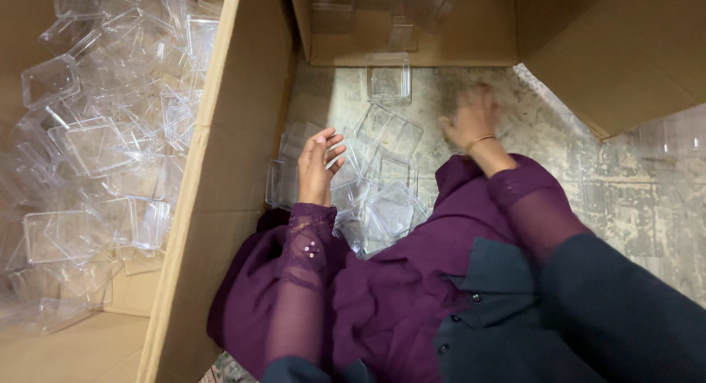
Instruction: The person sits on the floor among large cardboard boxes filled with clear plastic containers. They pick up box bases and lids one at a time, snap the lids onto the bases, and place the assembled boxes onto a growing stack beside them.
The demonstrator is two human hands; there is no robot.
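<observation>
We record 2 bare hands over a loose pile of clear plastic containers (379,184) lying on a mottled stone floor (625,199), between the person's knees in purple fabric.

Left hand (318,166): fingers together and lightly curled, thumb apart, the palm turned inward. We see nothing closed in it. The fingertips (334,149) lie against or just above the rim of a container at the pile's near-left edge; we cannot tell whether contact is made. Most of the pile sits just beyond and inward of this hand.

Right hand (471,122): blurred by motion, a thin bangle at the wrist. We cannot tell how far it is open or whether it holds anything. It sits at the far-right edge of the pile, above the floor.

1 single square container (388,77) stands apart, beyond both hands, just in front of a cardboard box (412,41) that also shows clear containers inside. Outboard of the left hand, past a cardboard wall, a large carton (213,133) is heaped with more of the same containers (103,133).

Risks, as we judge them: the containers are thin, slick and nested unevenly, so a light, open-fingered touch could slide 1 off the pile or lift 2 stuck together. The fast-moving right hand could knock neighbouring pieces across the floor. Knees close to the pile could crush or crack a piece.
</observation>
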